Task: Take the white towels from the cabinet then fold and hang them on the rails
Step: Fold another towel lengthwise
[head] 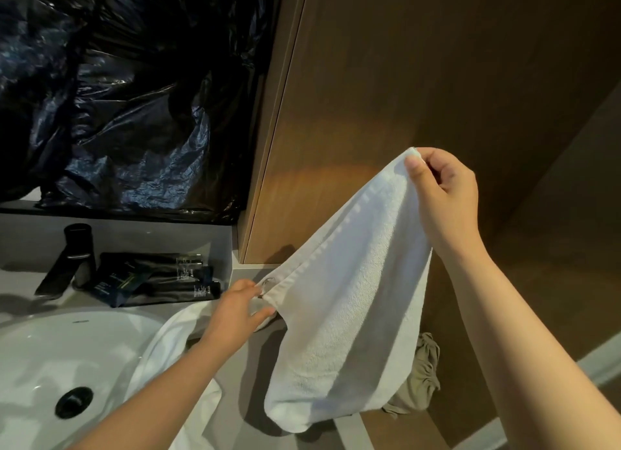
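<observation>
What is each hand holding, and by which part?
One white towel: the right hand pinches its raised corner, the left hand pinches the lower end of the same hem.

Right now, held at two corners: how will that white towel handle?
Likely floppy: the white towel sags deeply between the right hand and left hand. Probably light: a fingertip pinch holds its corner. Looped pile looks grippy, so it is unlikely to slip.

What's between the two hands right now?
In the head view, a white towel stretches between them: the left hand pinches its lower corner, the right hand pinches its upper corner.
</observation>
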